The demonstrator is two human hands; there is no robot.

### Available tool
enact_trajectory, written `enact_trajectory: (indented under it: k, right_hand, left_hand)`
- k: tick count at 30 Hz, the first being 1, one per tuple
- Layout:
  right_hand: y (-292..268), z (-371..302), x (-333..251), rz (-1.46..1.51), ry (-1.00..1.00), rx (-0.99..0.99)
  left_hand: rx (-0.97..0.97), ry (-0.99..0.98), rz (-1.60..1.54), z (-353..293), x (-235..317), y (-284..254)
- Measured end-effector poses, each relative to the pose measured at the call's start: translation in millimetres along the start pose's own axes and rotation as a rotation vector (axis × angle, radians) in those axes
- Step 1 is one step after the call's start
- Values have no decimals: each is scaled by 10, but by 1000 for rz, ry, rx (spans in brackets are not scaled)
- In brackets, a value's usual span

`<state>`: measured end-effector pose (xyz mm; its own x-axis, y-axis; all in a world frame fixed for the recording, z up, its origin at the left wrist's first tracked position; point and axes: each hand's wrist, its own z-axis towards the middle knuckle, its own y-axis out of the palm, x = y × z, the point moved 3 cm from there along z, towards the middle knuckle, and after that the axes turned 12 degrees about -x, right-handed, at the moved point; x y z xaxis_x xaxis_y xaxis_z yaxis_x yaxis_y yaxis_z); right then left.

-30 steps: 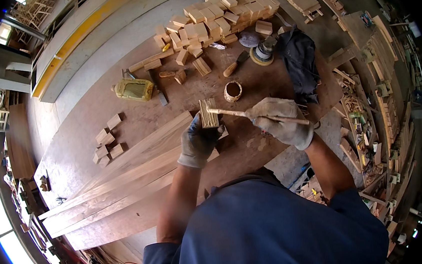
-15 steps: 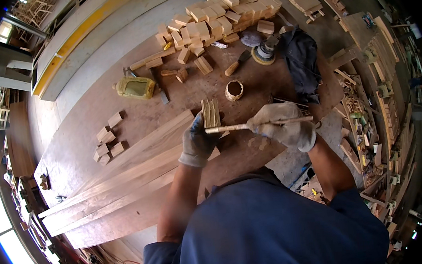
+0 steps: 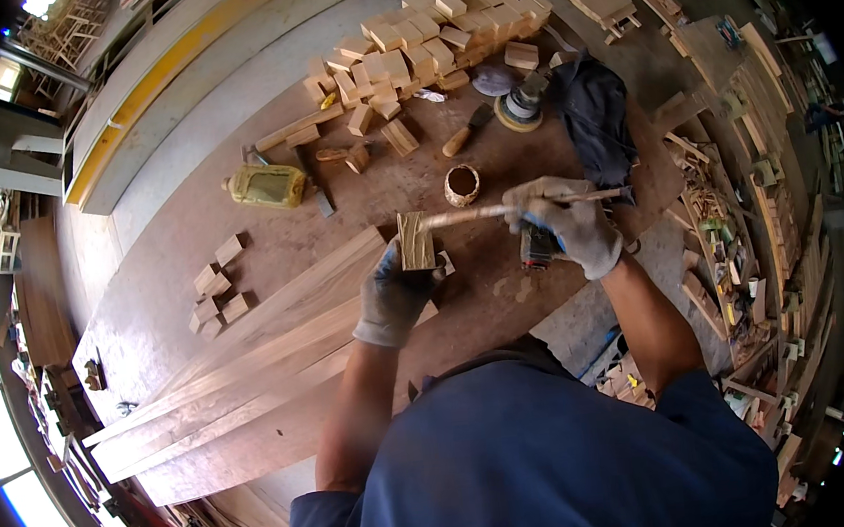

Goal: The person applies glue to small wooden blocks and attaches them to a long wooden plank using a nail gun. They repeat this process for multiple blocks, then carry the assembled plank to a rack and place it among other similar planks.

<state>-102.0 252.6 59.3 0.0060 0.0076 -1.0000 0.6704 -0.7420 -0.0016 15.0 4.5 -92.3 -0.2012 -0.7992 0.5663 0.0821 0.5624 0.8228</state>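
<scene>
My left hand (image 3: 390, 296), in a grey-white glove with blue patches, grips a small wooden block (image 3: 416, 242). Wavy streaks of tan paste, like glue, cover its upward face. Gloved too, my right hand (image 3: 571, 225) is closed around a long thin wooden stick (image 3: 478, 214), whose pale left end lies over the block's upper part. Just beyond the hands stands a round pot (image 3: 461, 186) with a crusted rim and a dark inside. Under my right hand a dark object (image 3: 538, 245) shows in part; its kind I cannot make out.
Long planks (image 3: 249, 349) lie at the left, near several small blocks (image 3: 210, 279). Farther back are a yellowish bottle (image 3: 268, 187), a hammer (image 3: 315, 177), a wooden-handled tool (image 3: 458, 140), a sander (image 3: 521, 109), dark cloth (image 3: 595, 113) and a large block pile (image 3: 422, 38).
The stick's left end has moved from the block's near edge up onto its pasted face. My right hand has shifted away from me, exposing the dark object beneath it. The left keeps its hold.
</scene>
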Motion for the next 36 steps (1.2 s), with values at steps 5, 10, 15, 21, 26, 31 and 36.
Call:
enact_trajectory:
  k: [5, 10, 15, 21, 26, 31, 36]
  right_hand:
    - [-294, 37, 178, -57, 89, 364]
    - [-414, 387, 606, -533, 86, 265]
    - [-360, 683, 1408, -658, 306, 159]
    - [532, 112, 2305, -710, 363, -204]
    - [888, 161, 2327, -812, 305, -395]
    - [978, 215, 2096, -862, 311, -354]
    - [1177, 157, 1961, -814, 296, -349]
  left_hand:
    - [16, -64, -209, -104, 157, -107]
    - [307, -43, 717, -200, 515, 81]
    - [196, 67, 1513, -127, 617, 280]
    - [65, 91, 1712, -213, 624, 689]
    - [39, 156, 1781, -110, 346, 319]
    - [101, 103, 1730, -168, 416, 326]
    - [111, 103, 1745, -253, 439, 278]
